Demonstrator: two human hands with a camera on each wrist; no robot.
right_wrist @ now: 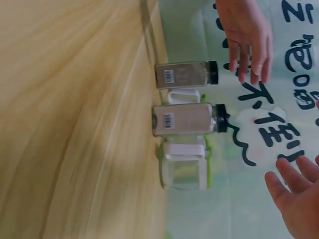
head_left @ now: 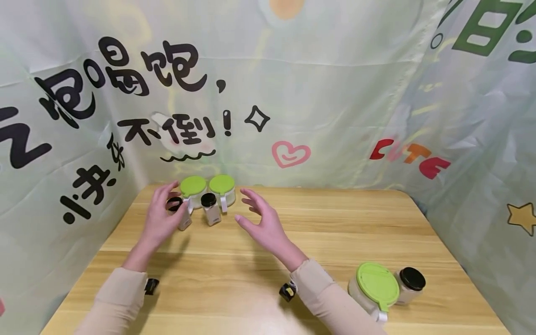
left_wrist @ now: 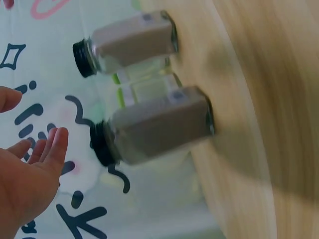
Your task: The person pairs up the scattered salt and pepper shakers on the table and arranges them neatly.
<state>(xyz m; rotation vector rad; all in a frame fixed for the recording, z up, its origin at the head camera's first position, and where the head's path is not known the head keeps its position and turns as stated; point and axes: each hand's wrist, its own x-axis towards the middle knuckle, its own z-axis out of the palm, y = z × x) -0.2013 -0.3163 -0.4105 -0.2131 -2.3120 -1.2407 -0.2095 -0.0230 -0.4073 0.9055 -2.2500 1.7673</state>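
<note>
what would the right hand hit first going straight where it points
The right hand would likely meet the right green-lidded jar of the far pair, though depth is unclear: it might pass above.

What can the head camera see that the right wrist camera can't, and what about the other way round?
Only the head view shows the round green-lidded jar and clear black-lidded container at lower right, plus the yellow star.

Only the right wrist view clearly shows barcode-like stripes on white rectangular stickers.

Both show two square, clear, black-lidded bottles, two round, clear, green-lidded jars with white handles, the left hand, the right hand and the pale wooden table.
</note>
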